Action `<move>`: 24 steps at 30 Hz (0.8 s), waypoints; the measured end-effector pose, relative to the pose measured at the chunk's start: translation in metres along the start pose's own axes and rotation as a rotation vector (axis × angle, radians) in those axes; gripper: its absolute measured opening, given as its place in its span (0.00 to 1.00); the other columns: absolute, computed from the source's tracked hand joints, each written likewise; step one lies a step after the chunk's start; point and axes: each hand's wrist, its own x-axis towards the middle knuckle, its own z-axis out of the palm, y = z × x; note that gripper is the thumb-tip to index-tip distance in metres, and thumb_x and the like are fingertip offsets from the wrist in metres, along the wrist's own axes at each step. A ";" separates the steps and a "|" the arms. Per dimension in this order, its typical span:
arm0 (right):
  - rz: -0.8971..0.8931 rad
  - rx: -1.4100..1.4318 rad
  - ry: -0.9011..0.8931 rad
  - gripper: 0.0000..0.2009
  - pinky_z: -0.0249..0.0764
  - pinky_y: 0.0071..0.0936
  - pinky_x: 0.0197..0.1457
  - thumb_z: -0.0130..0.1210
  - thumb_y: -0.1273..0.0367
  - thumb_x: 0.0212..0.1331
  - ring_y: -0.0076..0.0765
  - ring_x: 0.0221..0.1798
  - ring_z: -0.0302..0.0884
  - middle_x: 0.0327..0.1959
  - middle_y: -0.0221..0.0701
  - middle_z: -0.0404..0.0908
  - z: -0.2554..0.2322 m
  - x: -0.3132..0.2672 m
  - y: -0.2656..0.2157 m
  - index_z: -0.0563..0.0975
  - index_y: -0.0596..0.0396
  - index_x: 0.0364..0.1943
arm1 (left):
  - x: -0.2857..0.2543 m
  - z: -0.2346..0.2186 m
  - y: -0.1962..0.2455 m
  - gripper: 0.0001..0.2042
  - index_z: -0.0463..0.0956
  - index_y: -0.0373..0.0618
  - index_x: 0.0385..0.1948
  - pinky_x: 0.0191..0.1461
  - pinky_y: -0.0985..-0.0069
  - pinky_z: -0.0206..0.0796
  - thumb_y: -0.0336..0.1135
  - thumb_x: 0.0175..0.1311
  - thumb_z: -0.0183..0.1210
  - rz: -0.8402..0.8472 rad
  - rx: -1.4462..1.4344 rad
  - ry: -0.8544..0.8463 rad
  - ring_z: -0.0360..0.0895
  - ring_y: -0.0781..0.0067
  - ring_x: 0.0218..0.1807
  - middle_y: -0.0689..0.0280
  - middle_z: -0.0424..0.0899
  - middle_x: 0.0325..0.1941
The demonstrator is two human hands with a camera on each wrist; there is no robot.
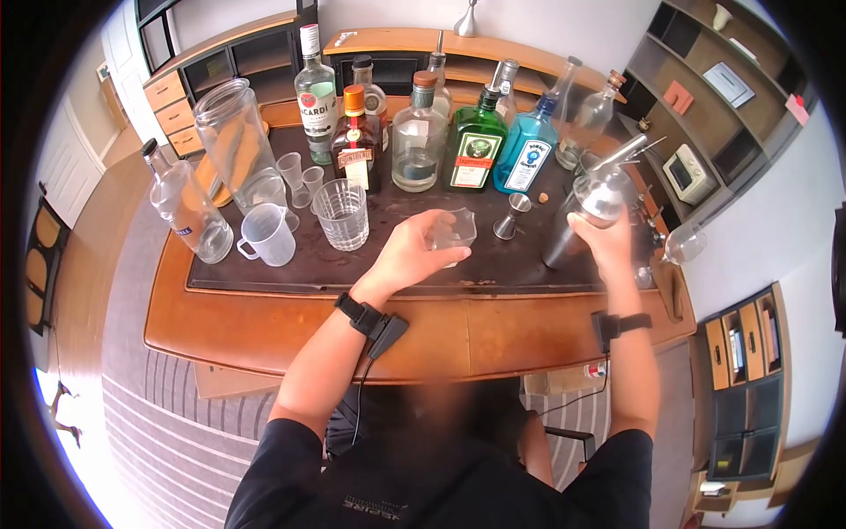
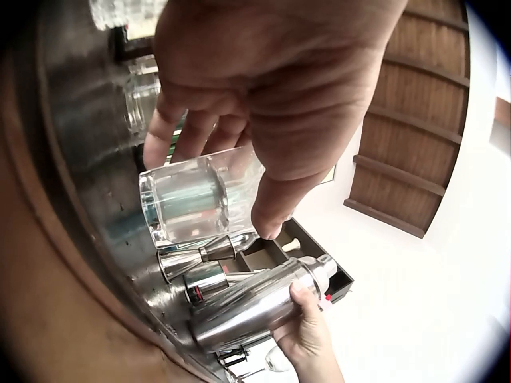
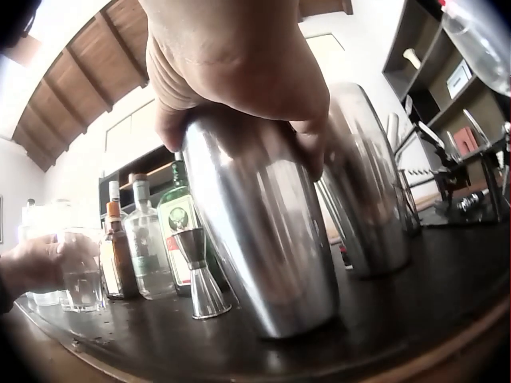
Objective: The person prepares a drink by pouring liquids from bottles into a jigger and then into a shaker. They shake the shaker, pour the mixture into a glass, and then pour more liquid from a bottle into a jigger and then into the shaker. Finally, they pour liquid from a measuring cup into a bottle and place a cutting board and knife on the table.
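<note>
My left hand (image 1: 407, 253) holds a clear, thick-bottomed glass (image 2: 192, 199) between thumb and fingers, near the front middle of the table. To its right, my right hand (image 1: 608, 238) grips a steel cocktail shaker (image 3: 259, 231) from above, around its upper part. In the left wrist view the shaker's narrow cap (image 2: 323, 267) shows above the right thumb. A steel double-ended jigger (image 1: 511, 217) stands upright between the two hands. Close behind the shaker, a second steel tin (image 3: 363, 183) is visible in the right wrist view.
Several bottles line the back, including a green bottle (image 1: 476, 141) and a blue bottle (image 1: 527, 148). On the left stand a cut-glass tumbler (image 1: 341, 216), a plastic measuring jug (image 1: 269, 235), a large jar (image 1: 238, 145) and a clear bottle (image 1: 189, 207). A stemmed glass (image 1: 686, 242) is at far right.
</note>
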 end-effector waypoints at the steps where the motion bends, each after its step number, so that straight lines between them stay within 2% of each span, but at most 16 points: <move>1: 0.006 0.039 0.016 0.32 0.79 0.25 0.54 0.76 0.75 0.48 0.22 0.49 0.81 0.49 0.30 0.81 0.000 -0.001 0.002 0.70 0.59 0.57 | 0.001 0.001 -0.005 0.28 0.77 0.37 0.55 0.49 0.71 0.76 0.40 0.54 0.75 0.010 0.004 0.002 0.83 0.72 0.42 0.59 0.88 0.44; 6: -0.010 0.057 0.008 0.30 0.78 0.24 0.54 0.74 0.77 0.49 0.23 0.48 0.81 0.49 0.29 0.81 0.001 -0.001 0.006 0.70 0.58 0.57 | 0.008 0.005 -0.030 0.30 0.75 0.36 0.57 0.51 0.70 0.76 0.40 0.54 0.75 0.033 -0.023 0.018 0.84 0.69 0.46 0.56 0.86 0.49; 8: -0.020 0.066 0.008 0.32 0.77 0.23 0.53 0.74 0.77 0.49 0.22 0.49 0.79 0.49 0.29 0.79 0.003 -0.001 0.009 0.69 0.58 0.59 | 0.009 0.007 -0.033 0.31 0.75 0.36 0.58 0.52 0.70 0.76 0.40 0.54 0.75 0.046 0.019 0.040 0.83 0.67 0.48 0.55 0.85 0.52; 11: -0.005 0.085 0.002 0.34 0.76 0.22 0.52 0.74 0.77 0.49 0.22 0.49 0.77 0.51 0.29 0.77 0.001 -0.002 0.017 0.67 0.57 0.61 | 0.008 0.007 -0.034 0.32 0.74 0.36 0.59 0.53 0.70 0.76 0.39 0.54 0.76 -0.025 -0.141 0.010 0.83 0.66 0.50 0.53 0.84 0.55; 13: -0.026 0.000 -0.016 0.39 0.76 0.22 0.54 0.75 0.76 0.49 0.24 0.52 0.75 0.54 0.30 0.75 -0.005 -0.004 0.024 0.64 0.58 0.65 | 0.009 0.006 -0.036 0.32 0.73 0.36 0.59 0.54 0.70 0.76 0.39 0.53 0.76 -0.048 -0.156 0.000 0.83 0.66 0.52 0.53 0.83 0.56; 14: -0.072 -0.045 0.026 0.45 0.74 0.25 0.58 0.76 0.76 0.48 0.25 0.55 0.73 0.55 0.32 0.74 -0.004 -0.005 0.024 0.59 0.59 0.71 | 0.009 0.008 -0.038 0.32 0.74 0.36 0.59 0.54 0.70 0.76 0.39 0.53 0.76 -0.035 -0.142 0.007 0.83 0.65 0.52 0.53 0.83 0.56; 15: -0.080 -0.076 0.091 0.46 0.73 0.31 0.60 0.76 0.70 0.49 0.31 0.58 0.72 0.55 0.34 0.74 -0.007 -0.013 0.022 0.59 0.59 0.73 | 0.010 0.008 -0.040 0.32 0.74 0.36 0.59 0.55 0.70 0.76 0.39 0.53 0.76 -0.022 -0.130 0.013 0.82 0.65 0.53 0.53 0.83 0.56; 16: -0.120 -0.340 0.235 0.43 0.72 0.34 0.60 0.75 0.68 0.51 0.34 0.58 0.72 0.55 0.36 0.75 -0.002 -0.024 0.005 0.62 0.58 0.72 | 0.009 0.004 -0.028 0.34 0.69 0.36 0.64 0.62 0.69 0.74 0.36 0.56 0.75 -0.083 -0.087 -0.041 0.80 0.65 0.59 0.53 0.80 0.60; 17: -0.160 -0.606 0.381 0.41 0.72 0.36 0.59 0.74 0.65 0.53 0.37 0.58 0.71 0.54 0.37 0.75 0.002 -0.033 -0.009 0.65 0.57 0.70 | 0.010 0.003 -0.029 0.36 0.68 0.36 0.65 0.63 0.68 0.74 0.36 0.56 0.75 -0.071 -0.049 -0.034 0.79 0.64 0.60 0.51 0.79 0.61; 19: -0.372 -0.743 0.457 0.35 0.70 0.38 0.58 0.71 0.62 0.57 0.41 0.58 0.71 0.53 0.40 0.76 0.009 -0.051 -0.030 0.69 0.56 0.68 | 0.010 0.005 -0.033 0.39 0.64 0.36 0.68 0.65 0.67 0.73 0.38 0.55 0.76 -0.049 0.024 -0.028 0.79 0.61 0.62 0.49 0.78 0.62; 20: -0.440 -0.739 0.442 0.30 0.69 0.38 0.60 0.69 0.65 0.58 0.40 0.54 0.72 0.50 0.39 0.77 0.015 -0.059 -0.040 0.72 0.57 0.65 | 0.009 0.002 -0.029 0.45 0.59 0.35 0.71 0.67 0.65 0.71 0.40 0.53 0.77 -0.084 0.033 -0.057 0.76 0.58 0.65 0.46 0.73 0.66; 23: -0.451 -0.525 0.164 0.25 0.69 0.38 0.61 0.66 0.66 0.61 0.42 0.54 0.74 0.51 0.39 0.78 0.037 -0.071 -0.058 0.75 0.57 0.61 | 0.005 0.004 -0.023 0.48 0.56 0.35 0.73 0.68 0.63 0.70 0.41 0.52 0.77 -0.007 0.106 0.034 0.73 0.56 0.68 0.45 0.68 0.70; 24: -0.455 -0.489 0.073 0.23 0.69 0.39 0.62 0.65 0.66 0.61 0.44 0.55 0.75 0.52 0.41 0.79 0.048 -0.076 -0.068 0.76 0.58 0.60 | 0.004 0.002 -0.018 0.51 0.53 0.35 0.74 0.69 0.61 0.69 0.42 0.51 0.77 0.025 0.107 0.048 0.67 0.54 0.72 0.46 0.63 0.72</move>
